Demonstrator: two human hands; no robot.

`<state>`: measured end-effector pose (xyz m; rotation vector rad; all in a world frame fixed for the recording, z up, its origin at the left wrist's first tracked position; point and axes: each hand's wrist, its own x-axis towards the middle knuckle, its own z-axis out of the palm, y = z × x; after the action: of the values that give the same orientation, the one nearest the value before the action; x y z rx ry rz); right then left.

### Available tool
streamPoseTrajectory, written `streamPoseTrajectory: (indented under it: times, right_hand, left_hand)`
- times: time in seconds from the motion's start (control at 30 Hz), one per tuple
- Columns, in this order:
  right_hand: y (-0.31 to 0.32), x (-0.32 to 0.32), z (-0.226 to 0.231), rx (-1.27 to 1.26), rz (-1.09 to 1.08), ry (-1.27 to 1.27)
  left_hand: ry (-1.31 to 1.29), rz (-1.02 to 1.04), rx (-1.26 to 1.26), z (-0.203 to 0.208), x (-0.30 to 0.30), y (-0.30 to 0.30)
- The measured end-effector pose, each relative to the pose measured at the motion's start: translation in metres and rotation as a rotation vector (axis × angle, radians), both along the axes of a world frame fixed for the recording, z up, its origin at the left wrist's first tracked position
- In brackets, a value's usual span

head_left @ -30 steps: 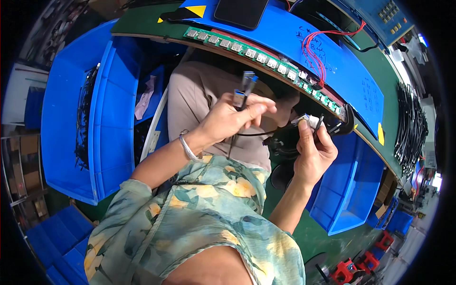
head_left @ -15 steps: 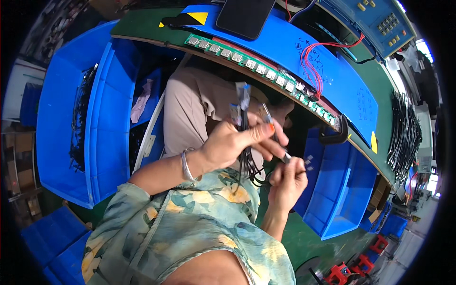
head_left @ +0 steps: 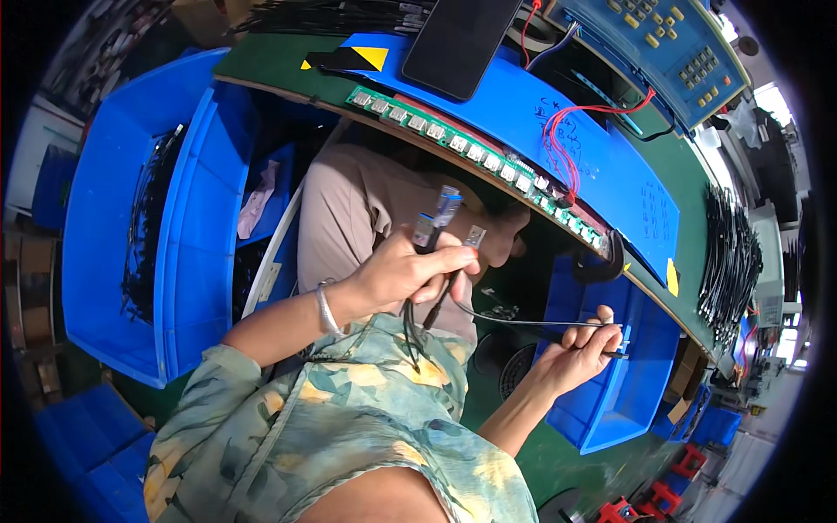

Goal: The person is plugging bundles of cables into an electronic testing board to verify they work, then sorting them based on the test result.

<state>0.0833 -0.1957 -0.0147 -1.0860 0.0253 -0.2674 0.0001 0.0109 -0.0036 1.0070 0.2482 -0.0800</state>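
Observation:
My left hand (head_left: 410, 272), a silver bangle at its wrist, is closed around a small bunch of black USB cables (head_left: 447, 205). Their metal plugs, some with blue inside, stick up above the fingers. One more USB plug (head_left: 475, 236) stands out at the fingertips, and dark cable lengths hang below the hand. A thin dark cable (head_left: 532, 322) runs taut from there to my right hand (head_left: 571, 356), which pinches it at the right; a short black end pokes out below its fingers. Beyond my hands, a green circuit board (head_left: 475, 153) with a row of metal sockets lines the bench edge.
A blue mat (head_left: 523, 113) on the green bench bears a black phone (head_left: 455, 44); a blue tester (head_left: 671, 52) with red wires stands behind. Black cables (head_left: 731, 261) lie at the right. Blue bins stand at the left (head_left: 113, 227) and below the bench's right end (head_left: 610, 383).
My right hand has moved away from the left, outward to the right, drawing the thin cable out between them. My left hand has stayed near the same place, holding its bunch.

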Motion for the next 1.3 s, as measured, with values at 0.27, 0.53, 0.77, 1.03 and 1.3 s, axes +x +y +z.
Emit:
streamPoseTrajectory:
  times: [0.27,0.53,0.77,1.03,1.3]
  right_hand:
    - [0.034,-0.003,0.006,-0.259,0.305,0.009]
    - [0.049,0.004,-0.003,-0.269,0.46,-0.017]
    - [0.054,0.008,-0.001,-0.291,0.511,0.034]
    - [0.059,0.014,-0.006,-0.324,0.464,0.024]
    - [0.064,0.014,-0.003,-0.306,0.446,0.062]
  left_hand:
    - [-0.04,0.149,0.081,-0.003,0.038,-0.014]
    - [-0.028,0.169,0.052,0.0,0.056,-0.009]
    - [0.02,0.155,0.015,-0.003,0.055,-0.007]
    - [-0.005,0.199,0.043,-0.005,0.056,-0.013]
    - [-0.045,0.243,0.052,-0.002,0.065,-0.013]
